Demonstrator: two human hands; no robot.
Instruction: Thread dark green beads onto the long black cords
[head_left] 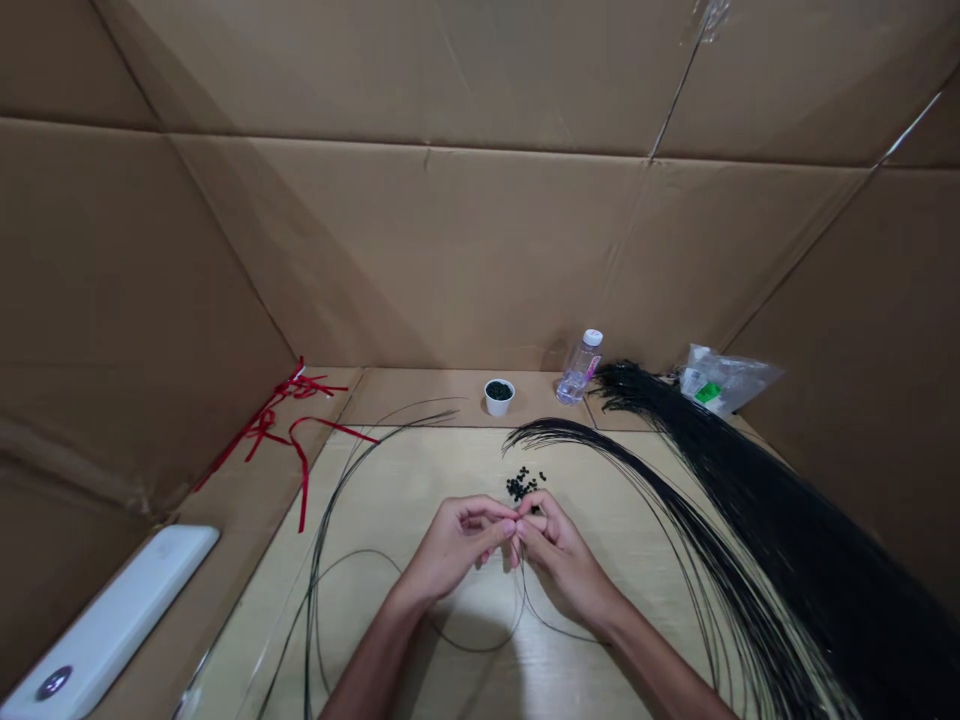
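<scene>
My left hand (pixel 461 540) and my right hand (pixel 559 555) meet fingertip to fingertip over the middle of the table. Both are closed in a pinch. A thin dark wire (pixel 480 650) hangs in a loop from the fingertips and curves across the tabletop below. Whatever else sits between the fingers is too small and hidden to make out. Just beyond my fingers lies a small heap of black beads (pixel 520 485). Farther back stands a white cup (pixel 499 400) filled with dark green or black beads.
Bundles of black wires (pixel 645 470) and a thicker bundle (pixel 765 480) spread along the right. A few strands (pixel 322 530) curve at left. Behind are a clear bottle (pixel 580 370) and plastic bag (pixel 724 385). Red ribbon (pixel 304 450) and a white device (pixel 120 620) lie left. Cardboard walls (pixel 420 250) enclose the table.
</scene>
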